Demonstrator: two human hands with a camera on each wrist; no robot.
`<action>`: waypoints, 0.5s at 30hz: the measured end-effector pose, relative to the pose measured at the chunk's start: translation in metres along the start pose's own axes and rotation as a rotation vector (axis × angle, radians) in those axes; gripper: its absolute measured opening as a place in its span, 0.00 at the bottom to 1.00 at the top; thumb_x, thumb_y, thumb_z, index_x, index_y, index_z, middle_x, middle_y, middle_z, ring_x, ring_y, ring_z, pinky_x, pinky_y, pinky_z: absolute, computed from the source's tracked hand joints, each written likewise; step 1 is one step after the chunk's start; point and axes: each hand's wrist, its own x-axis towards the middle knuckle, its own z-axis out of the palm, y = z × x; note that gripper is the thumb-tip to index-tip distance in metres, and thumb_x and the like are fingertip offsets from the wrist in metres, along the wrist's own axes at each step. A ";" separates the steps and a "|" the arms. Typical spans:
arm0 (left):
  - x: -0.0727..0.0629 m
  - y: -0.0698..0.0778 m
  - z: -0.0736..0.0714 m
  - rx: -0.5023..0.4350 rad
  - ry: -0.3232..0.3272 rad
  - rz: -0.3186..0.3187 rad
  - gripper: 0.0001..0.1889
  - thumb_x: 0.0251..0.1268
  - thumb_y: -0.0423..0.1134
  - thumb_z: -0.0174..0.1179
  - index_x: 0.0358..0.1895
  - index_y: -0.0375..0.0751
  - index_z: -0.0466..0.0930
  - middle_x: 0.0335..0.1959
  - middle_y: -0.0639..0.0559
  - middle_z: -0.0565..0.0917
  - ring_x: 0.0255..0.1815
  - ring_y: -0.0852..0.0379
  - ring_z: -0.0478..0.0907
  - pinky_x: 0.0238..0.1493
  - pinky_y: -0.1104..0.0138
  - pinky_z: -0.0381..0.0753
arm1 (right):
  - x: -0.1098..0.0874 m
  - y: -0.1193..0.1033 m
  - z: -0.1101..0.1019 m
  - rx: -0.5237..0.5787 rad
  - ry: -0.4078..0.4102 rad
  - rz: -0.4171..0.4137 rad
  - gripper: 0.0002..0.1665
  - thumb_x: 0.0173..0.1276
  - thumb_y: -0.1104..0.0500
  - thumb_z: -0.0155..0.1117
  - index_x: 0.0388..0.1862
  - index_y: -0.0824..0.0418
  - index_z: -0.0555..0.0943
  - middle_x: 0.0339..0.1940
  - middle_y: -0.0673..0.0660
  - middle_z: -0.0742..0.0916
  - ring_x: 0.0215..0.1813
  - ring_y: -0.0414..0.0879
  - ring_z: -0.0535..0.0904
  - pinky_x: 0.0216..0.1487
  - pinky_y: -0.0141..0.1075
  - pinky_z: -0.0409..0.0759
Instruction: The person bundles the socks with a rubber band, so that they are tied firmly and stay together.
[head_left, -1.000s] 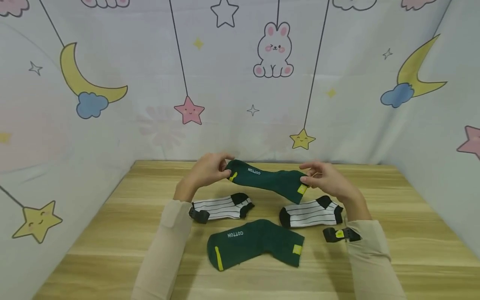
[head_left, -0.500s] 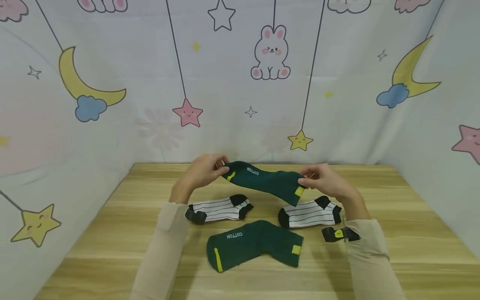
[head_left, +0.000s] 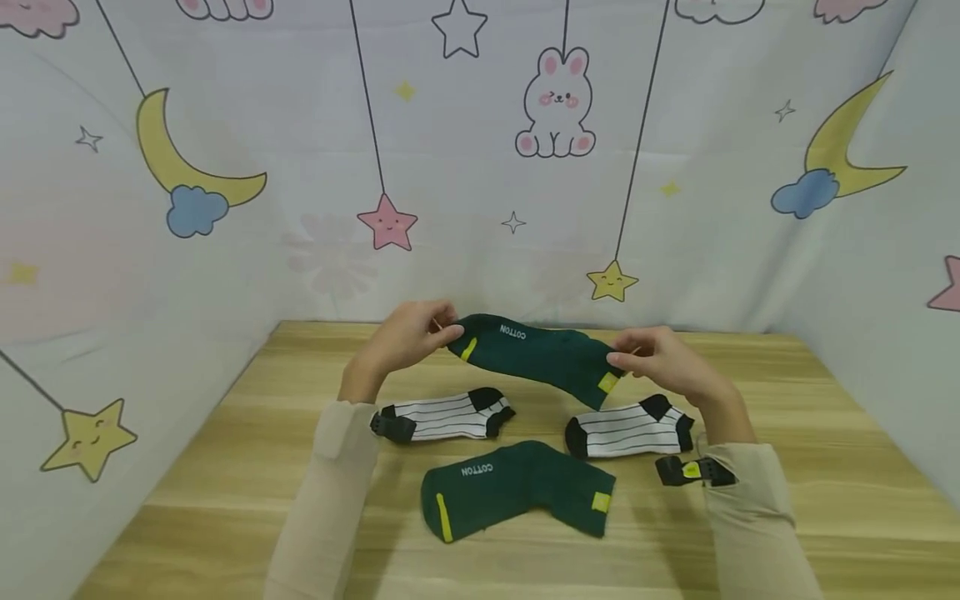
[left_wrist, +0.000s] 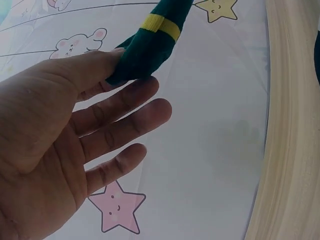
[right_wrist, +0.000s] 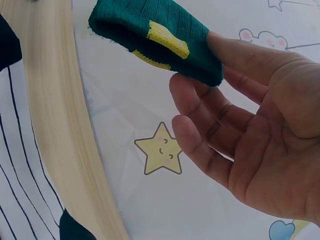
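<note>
A dark green sock (head_left: 536, 354) with "COTTON" lettering is stretched between both hands above the back of the table. The left hand (head_left: 408, 337) pinches its toe end beside the yellow stripe, thumb against fingers, as the left wrist view shows with the sock's toe (left_wrist: 145, 55). At the other end, the right hand (head_left: 667, 362) pinches a corner of the cuff, near a yellow tag. The right wrist view looks into the cuff's opening (right_wrist: 155, 42). Below, a matching green sock (head_left: 517, 492) lies flat, its toe to the left.
Two white striped ankle socks with black toes and heels lie on the wooden table (head_left: 247, 467): one, the left striped sock (head_left: 446, 418), by the left wrist, the other, the right striped sock (head_left: 626, 429), under the held cuff. A printed cloth backdrop (head_left: 480, 167) rises behind.
The held sock stays pinched at both ends and is drawn slightly straighter. The whole head view has shifted a little; the socks on the table keep their places.
</note>
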 end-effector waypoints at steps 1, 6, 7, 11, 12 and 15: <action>0.001 0.001 0.000 -0.006 -0.001 0.004 0.07 0.73 0.41 0.61 0.43 0.41 0.80 0.37 0.49 0.85 0.35 0.55 0.81 0.39 0.60 0.82 | -0.001 0.000 -0.001 0.001 0.000 -0.001 0.15 0.76 0.57 0.60 0.52 0.68 0.81 0.44 0.60 0.85 0.47 0.51 0.80 0.50 0.47 0.79; 0.003 0.002 0.000 -0.039 -0.018 0.039 0.06 0.73 0.36 0.60 0.48 0.40 0.80 0.36 0.48 0.86 0.34 0.54 0.84 0.39 0.60 0.82 | -0.002 -0.001 -0.004 0.004 -0.006 0.002 0.14 0.76 0.57 0.60 0.50 0.67 0.81 0.42 0.58 0.86 0.47 0.51 0.80 0.51 0.48 0.78; 0.003 0.002 0.000 -0.045 -0.024 0.043 0.08 0.73 0.35 0.60 0.51 0.40 0.79 0.36 0.48 0.86 0.35 0.53 0.84 0.40 0.60 0.82 | -0.002 -0.001 -0.004 0.003 -0.007 0.007 0.14 0.77 0.56 0.60 0.50 0.67 0.81 0.42 0.58 0.86 0.47 0.51 0.80 0.52 0.48 0.78; 0.002 0.001 0.000 -0.067 -0.038 0.055 0.20 0.74 0.34 0.59 0.66 0.46 0.73 0.36 0.50 0.86 0.36 0.54 0.83 0.42 0.59 0.81 | -0.003 -0.001 -0.005 0.005 -0.016 0.022 0.15 0.77 0.56 0.60 0.50 0.66 0.81 0.41 0.58 0.87 0.47 0.52 0.80 0.52 0.47 0.77; 0.002 0.001 0.000 -0.071 -0.039 0.059 0.23 0.74 0.34 0.58 0.69 0.47 0.70 0.36 0.50 0.86 0.37 0.54 0.83 0.42 0.58 0.81 | -0.003 -0.002 -0.006 0.004 -0.019 0.022 0.15 0.77 0.55 0.60 0.51 0.66 0.81 0.41 0.58 0.87 0.47 0.52 0.80 0.52 0.48 0.77; 0.001 0.001 -0.001 -0.084 -0.046 0.083 0.27 0.74 0.33 0.59 0.73 0.50 0.66 0.36 0.51 0.85 0.36 0.55 0.82 0.42 0.58 0.80 | -0.005 -0.003 -0.006 0.007 -0.027 0.009 0.15 0.77 0.56 0.60 0.51 0.67 0.80 0.40 0.58 0.87 0.46 0.52 0.80 0.51 0.46 0.79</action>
